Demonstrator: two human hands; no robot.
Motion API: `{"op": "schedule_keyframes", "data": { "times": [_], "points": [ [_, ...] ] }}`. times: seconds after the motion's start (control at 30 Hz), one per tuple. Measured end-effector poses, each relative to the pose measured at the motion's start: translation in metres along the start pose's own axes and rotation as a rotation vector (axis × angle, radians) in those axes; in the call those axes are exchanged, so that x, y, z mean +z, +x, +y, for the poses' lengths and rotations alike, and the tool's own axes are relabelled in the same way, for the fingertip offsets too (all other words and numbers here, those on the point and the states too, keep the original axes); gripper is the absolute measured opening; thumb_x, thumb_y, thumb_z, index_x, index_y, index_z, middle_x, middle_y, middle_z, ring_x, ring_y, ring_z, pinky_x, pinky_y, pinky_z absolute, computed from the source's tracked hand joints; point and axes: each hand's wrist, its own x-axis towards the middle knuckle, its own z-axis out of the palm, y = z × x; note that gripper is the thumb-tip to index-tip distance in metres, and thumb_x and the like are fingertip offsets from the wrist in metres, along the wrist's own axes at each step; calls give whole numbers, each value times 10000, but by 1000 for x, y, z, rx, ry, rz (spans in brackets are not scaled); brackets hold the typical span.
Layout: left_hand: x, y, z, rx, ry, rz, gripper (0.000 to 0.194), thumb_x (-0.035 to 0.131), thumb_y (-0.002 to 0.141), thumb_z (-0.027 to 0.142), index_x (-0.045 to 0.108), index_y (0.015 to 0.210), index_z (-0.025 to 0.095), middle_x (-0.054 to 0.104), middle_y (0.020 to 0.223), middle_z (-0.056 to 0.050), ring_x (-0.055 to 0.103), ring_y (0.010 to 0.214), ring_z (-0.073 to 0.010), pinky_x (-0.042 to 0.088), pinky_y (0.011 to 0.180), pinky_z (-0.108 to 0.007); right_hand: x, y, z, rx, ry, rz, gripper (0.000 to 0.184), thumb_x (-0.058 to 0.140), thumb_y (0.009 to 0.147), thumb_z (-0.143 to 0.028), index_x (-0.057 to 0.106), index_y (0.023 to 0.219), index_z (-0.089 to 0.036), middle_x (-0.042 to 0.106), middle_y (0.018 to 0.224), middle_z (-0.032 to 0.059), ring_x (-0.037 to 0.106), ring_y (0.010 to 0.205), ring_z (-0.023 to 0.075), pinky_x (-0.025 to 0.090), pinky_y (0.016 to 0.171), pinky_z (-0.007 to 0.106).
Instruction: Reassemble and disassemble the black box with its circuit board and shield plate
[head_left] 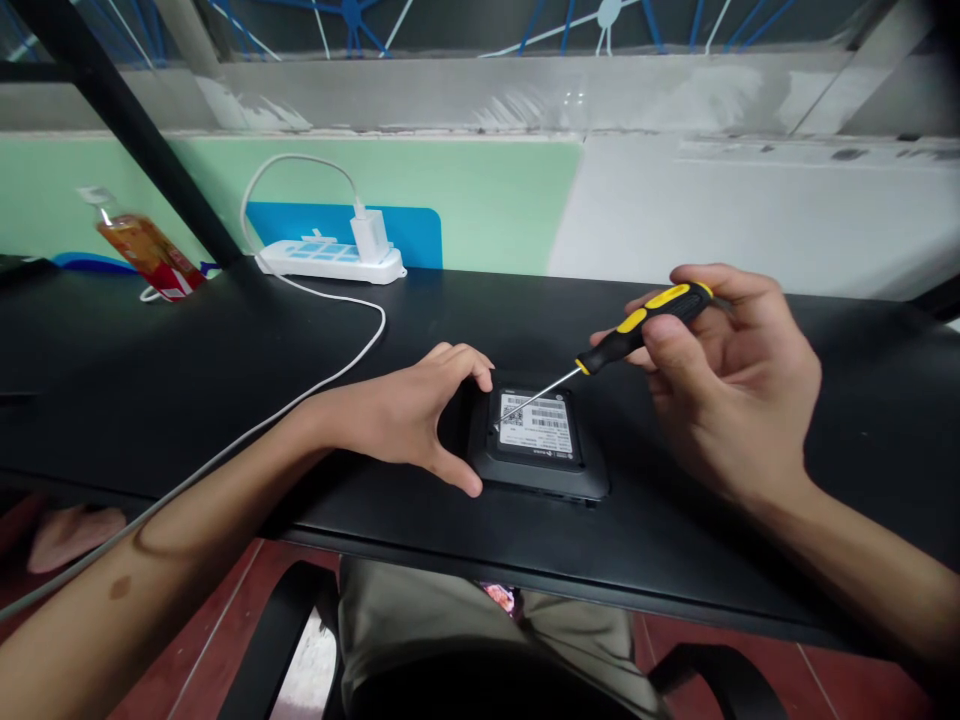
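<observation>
Right hand (739,395): your thumb and fingers clamped on the screwdriver (604,350).
Screwdriver axis: slants down-left from that grip, tip toward the label's (553,425) left edge.
Black box (536,473): 1, flat, left of and below that grip; long axis unclear.
Left hand (409,412): nearer the box, your thumb and fingers apart, at 2 left corners.

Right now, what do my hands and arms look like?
Your left hand and right hand are bare, with no gloves, rings or watches visible. No sleeve shows on the left forearm, which carries a small spot, or the right forearm.
</observation>
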Motion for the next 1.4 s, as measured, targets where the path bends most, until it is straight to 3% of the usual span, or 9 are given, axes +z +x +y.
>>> {"op": "schedule_keyframes", "data": {
  "times": [0.2, 0.63, 0.8, 1.0, 1.1, 1.27, 1.4],
  "points": [
    [0, 1, -1, 0, -11, 4, 770, 920, 663, 593, 418, 1149, 270, 460, 1445, -130, 459, 1333, -369, 471, 1051, -559, 1, -2, -1, 36, 23, -42, 326, 809, 835, -239, 670, 1120, -314, 726, 938, -33, 805, 769, 162, 722, 731, 320],
    [-7, -2, 2, -49, -63, -77, 698, 868, 745, 574, 415, 1191, 286, 388, 1538, -119, 409, 1413, -362, 454, 1103, -590, 0, -3, -3, -86, -26, -98, 322, 813, 837, -243, 654, 1107, -318, 715, 948, -35, 791, 802, 163, 727, 756, 380],
    [-10, -2, 6, -90, -59, -100, 585, 774, 840, 557, 428, 1224, 284, 389, 1549, -115, 434, 1410, -341, 464, 1098, -563, -1, -3, -3, -105, -26, -95, 330, 823, 829, -237, 665, 1108, -315, 722, 947, -32, 769, 822, 148, 716, 746, 359],
    [-11, 1, 8, -128, -65, -88, 467, 609, 937, 621, 455, 1198, 266, 426, 1528, -113, 439, 1395, -351, 470, 1059, -569, 1, -4, -4, -157, -30, -127, 367, 782, 826, -112, 679, 1117, -312, 717, 947, -40, 749, 856, 112, 711, 789, 303],
    [-10, 2, 6, -111, -73, -78, 517, 685, 885, 632, 454, 1171, 269, 434, 1504, -108, 433, 1384, -339, 434, 1102, -571, 1, -5, -6, -176, -57, -130, 394, 765, 825, -80, 677, 1132, -311, 717, 959, -37, 745, 905, 108, 708, 802, 287],
    [-6, 4, 3, -52, -41, -63, 821, 895, 621, 691, 424, 1145, 270, 426, 1481, -125, 426, 1345, -376, 438, 1084, -591, -3, -7, -6, -203, -100, -131, 438, 773, 820, -85, 674, 1174, -322, 712, 1016, -25, 738, 1001, 130, 719, 794, 309],
    [-3, 4, 1, -25, 10, -32, 826, 905, 616, 690, 425, 1142, 271, 451, 1453, -131, 452, 1304, -382, 463, 1044, -600, -4, -7, -6, -212, -137, -108, 414, 774, 841, -147, 672, 1193, -341, 697, 1036, -18, 743, 1022, 160, 730, 797, 370]
  ]
}}
